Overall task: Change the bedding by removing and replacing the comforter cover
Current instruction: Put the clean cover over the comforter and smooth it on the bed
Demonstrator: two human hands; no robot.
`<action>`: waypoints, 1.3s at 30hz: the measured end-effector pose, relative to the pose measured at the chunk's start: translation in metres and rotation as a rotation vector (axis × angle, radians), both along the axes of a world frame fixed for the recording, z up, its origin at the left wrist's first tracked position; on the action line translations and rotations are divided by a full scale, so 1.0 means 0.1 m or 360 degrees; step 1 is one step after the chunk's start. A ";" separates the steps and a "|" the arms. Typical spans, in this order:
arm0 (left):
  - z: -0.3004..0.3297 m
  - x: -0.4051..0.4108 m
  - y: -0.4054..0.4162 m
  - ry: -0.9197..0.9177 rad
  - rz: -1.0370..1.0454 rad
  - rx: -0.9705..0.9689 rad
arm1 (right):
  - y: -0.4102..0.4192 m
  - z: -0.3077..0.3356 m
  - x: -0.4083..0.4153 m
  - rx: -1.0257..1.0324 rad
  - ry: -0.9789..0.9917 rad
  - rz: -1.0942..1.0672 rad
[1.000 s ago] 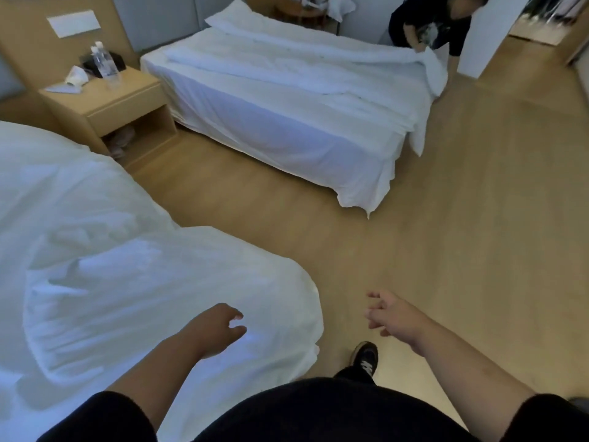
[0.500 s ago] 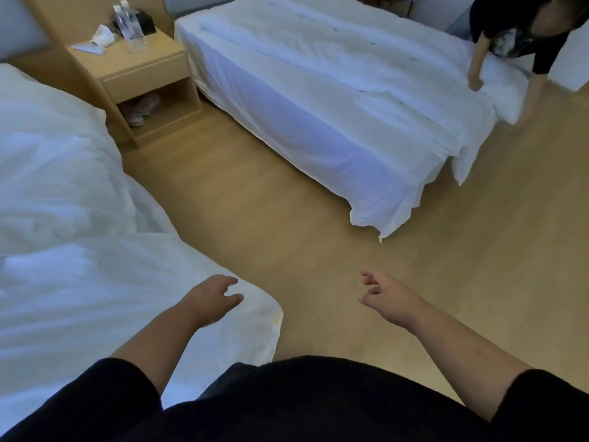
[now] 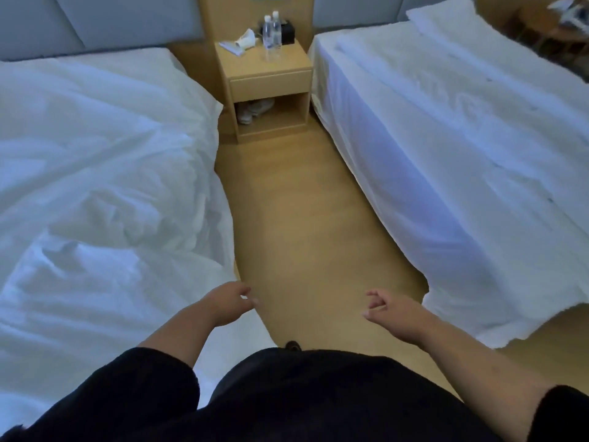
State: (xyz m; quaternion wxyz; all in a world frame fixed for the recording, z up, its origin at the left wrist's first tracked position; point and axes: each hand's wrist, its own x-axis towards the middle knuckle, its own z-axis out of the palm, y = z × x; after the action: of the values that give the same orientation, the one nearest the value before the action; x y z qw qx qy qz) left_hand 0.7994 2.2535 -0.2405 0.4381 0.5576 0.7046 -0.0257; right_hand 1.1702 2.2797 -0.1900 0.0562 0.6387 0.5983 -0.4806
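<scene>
Right, both hands empty, fingers loosely curled. Rumpled comforter (image 3: 95, 193) lies on the left bed, long axis toward the headboard (image 3: 95, 23). Left hand (image 3: 228, 303) hangs just over its near edge, probably not touching; right hand (image 3: 393, 311) over the wood floor (image 3: 299, 218). Nightstand (image 3: 269, 81) ahead, second bed (image 3: 462, 154) right.

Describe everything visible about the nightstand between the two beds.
The nightstand looks like light wood, standing upright against a matching wall panel between the beds. It has a flat top, one closed drawer and an open cubby below holding pale slippers. On top stand two clear water bottles, a dark box and white paper items. Neither hand touches it.
</scene>
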 end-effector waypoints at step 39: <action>0.31 -1.68 4.95 0.0071 0.1526 0.0151 | 7.75 -0.20 -3.19 -0.0091 0.0128 0.1186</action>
State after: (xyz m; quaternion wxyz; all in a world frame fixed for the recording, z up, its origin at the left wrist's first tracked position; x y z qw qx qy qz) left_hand 0.6312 2.7490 -0.2096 0.3593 0.1885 0.8919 0.1995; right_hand 0.8509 3.0548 -0.2096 0.2217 0.3559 0.7778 -0.4683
